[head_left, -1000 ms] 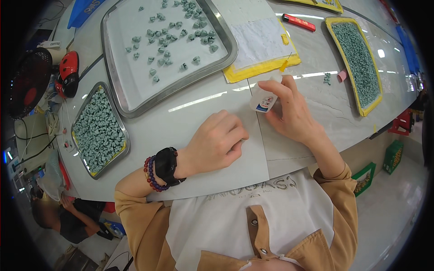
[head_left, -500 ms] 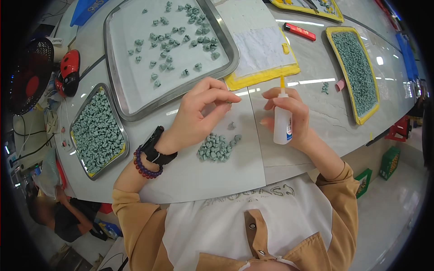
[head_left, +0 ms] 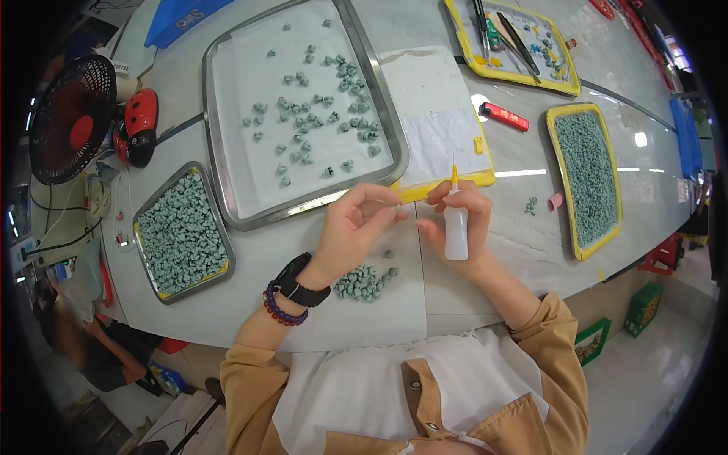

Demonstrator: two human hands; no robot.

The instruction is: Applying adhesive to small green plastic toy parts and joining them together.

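Note:
My left hand (head_left: 355, 231) is raised over the table, thumb and index finger pinched together. Whatever sits between those fingertips is too small to make out. In my right hand (head_left: 474, 220) is a small white dropper bottle (head_left: 456, 236), upright, with a yellow nozzle and a thin needle tip pointing away from me. My hands face each other, a short gap apart. Just below them on the table lies a loose pile of small grey-green lumpy pieces (head_left: 362, 283), partly covered by my left hand and wrist. Beyond my left hand, a large paper-lined metal tray (head_left: 250, 136) holds similar pieces, spread out.
A smaller metal tray (head_left: 230, 258) at left and a yellow-edged tray (head_left: 552, 152) at right are full of grey-green pieces. Farther off are a yellow-edged board (head_left: 432, 91), a red box cutter (head_left: 504, 117) and a tool tray (head_left: 474, 72). A black fan (head_left: 74, 121) stands far left.
The whole view has shifted, showing more of the far table. My right hand has brought the bottle closer to my left hand, which keeps its pinch.

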